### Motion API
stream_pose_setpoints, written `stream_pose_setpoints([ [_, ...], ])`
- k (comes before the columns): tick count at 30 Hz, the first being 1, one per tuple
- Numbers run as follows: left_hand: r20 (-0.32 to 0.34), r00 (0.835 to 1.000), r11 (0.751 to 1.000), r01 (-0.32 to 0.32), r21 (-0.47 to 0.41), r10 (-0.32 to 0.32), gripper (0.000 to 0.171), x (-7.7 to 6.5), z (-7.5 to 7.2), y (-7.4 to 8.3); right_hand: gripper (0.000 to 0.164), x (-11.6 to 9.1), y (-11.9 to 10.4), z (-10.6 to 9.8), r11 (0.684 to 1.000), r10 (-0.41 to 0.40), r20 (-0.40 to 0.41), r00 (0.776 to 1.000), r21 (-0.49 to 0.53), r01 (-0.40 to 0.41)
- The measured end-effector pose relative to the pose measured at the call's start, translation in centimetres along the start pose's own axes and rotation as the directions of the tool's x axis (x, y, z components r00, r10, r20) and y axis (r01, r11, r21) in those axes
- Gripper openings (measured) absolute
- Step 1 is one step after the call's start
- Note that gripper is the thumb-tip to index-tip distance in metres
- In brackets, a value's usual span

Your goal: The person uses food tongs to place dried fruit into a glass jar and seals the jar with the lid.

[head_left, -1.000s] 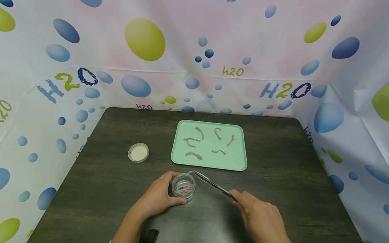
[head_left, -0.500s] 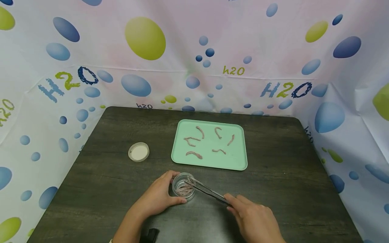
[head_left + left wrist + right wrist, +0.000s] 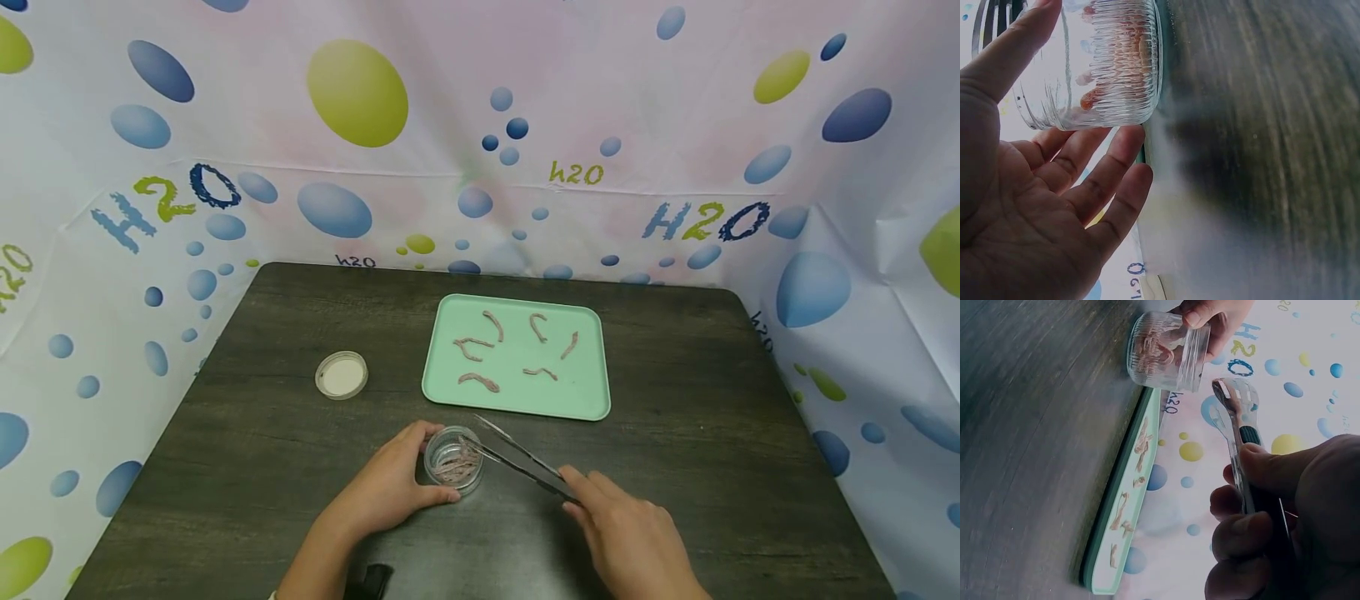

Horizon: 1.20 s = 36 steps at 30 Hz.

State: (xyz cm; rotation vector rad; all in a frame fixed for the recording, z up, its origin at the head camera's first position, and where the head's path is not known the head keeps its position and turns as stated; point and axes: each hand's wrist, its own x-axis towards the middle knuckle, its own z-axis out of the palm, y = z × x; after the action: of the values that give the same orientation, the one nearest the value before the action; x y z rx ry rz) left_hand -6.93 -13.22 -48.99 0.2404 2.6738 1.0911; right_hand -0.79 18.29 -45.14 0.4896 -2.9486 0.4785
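while the left hand [image 3: 396, 485] grips a jar [image 3: 1180, 372] of pinkish strips [image 3: 455, 470], the right hand [image 3: 637, 535] clasps tongs [image 3: 527, 473]; a tray [image 3: 517, 346] bears more.

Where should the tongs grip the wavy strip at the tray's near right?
I'd pinch the wavy strip near its middle, bringing the tongs in the right hand down from the near side. It lies thin and roughly left to right on the tray, apart from the other strips, so tips closing across its width should have room.
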Motion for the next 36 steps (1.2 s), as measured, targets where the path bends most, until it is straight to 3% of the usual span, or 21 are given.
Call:
stream_pose_setpoints([
  [9,0.007,1.0,1.0,0.004,-0.001,-0.004,0.086,0.1,-0.3,0.1,0.045,0.6,0.5,-0.5,0.998,0.069,0.001,0.998,-0.007,-0.069],
  [18,0.015,1.0,1.0,0.003,0.006,-0.003,0.085,0.2,-0.5,0.0,0.046,1.6,2.2,-1.2,0.997,0.07,-0.08,0.994,-0.027,-0.073],
  [23,0.032,0.999,1.0,0.012,-0.009,-0.012,0.084,0.2,-0.7,0.1,0.046,2.2,3.3,-1.5,0.995,0.091,-0.084,0.992,-0.034,-0.094],
  [29,0.043,0.999,1.0,0.012,-0.022,-0.011,0.084,0.1,-0.5,0.2,0.045,3.1,5.3,-1.2,0.989,0.147,-0.056,0.988,-0.007,-0.148],
  [36,0.046,0.999,1.0,0.011,-0.023,-0.01,0.085,-0.1,-0.2,0.1,0.046,3.6,7.3,-0.3,0.974,0.225,0.029,0.974,0.024,-0.225],
])
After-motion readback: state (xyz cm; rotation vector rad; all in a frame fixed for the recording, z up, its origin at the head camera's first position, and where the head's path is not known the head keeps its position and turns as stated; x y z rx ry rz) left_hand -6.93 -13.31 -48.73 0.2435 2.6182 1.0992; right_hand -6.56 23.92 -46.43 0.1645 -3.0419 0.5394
